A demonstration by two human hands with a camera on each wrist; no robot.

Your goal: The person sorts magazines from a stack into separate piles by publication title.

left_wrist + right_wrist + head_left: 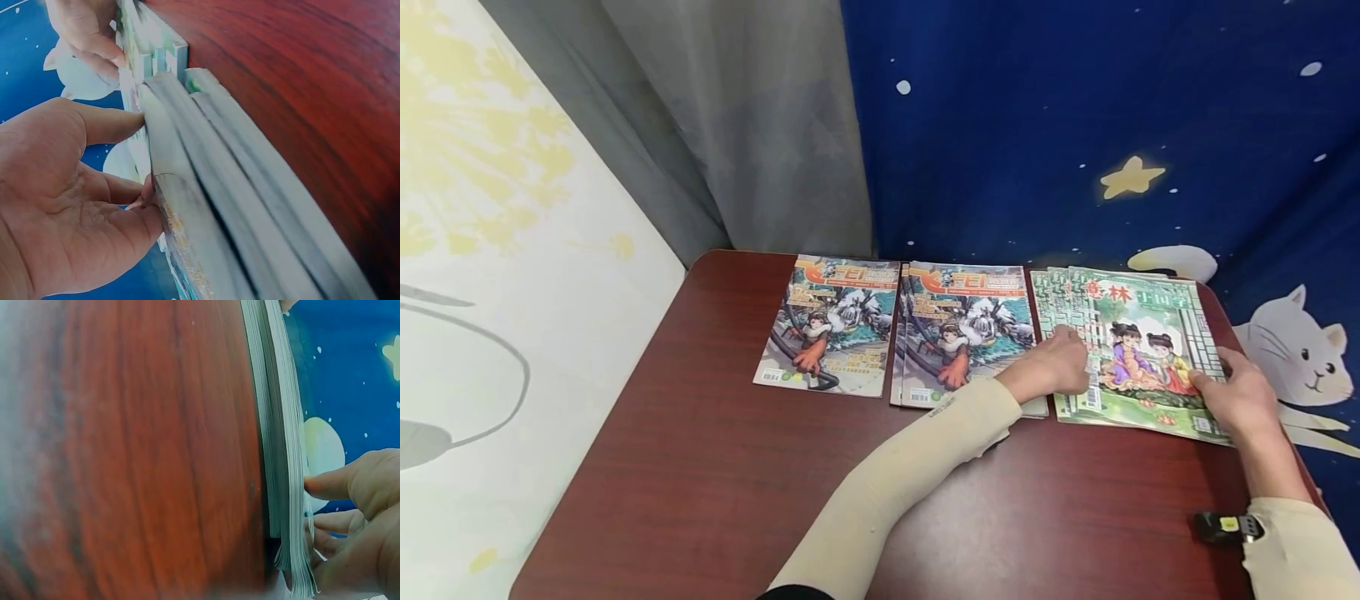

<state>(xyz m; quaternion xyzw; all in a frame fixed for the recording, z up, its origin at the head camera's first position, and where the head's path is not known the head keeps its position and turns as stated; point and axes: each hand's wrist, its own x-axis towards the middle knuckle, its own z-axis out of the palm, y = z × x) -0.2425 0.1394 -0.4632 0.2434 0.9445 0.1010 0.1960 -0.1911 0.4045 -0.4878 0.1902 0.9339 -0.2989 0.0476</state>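
Note:
Overlapping green magazines (pixel 1150 358) lie in a pile at the right of the table, the top one showing two cartoon figures. My left hand (pixel 1054 362) is at their left edges with its fingers bent, thumb and fingers pinching there; the fingertips are partly hidden. At the opposite edge my right hand (pixel 1243 396) grips the top magazine, thumb over the cover and the other fingers by the side. In the right wrist view, page edges (pixel 290 456) run beside the right thumb. Under my left forearm lies a pile of magazines with a dragon-like cover (pixel 966 333).
Another dragon-cover magazine (pixel 831 325) lies farther left. The reddish-brown table (pixel 700 467) meets a grey curtain (pixel 775 125) and a blue star-patterned curtain (pixel 1000 125) at the back. A small black device (pixel 1221 527) is at my right cuff.

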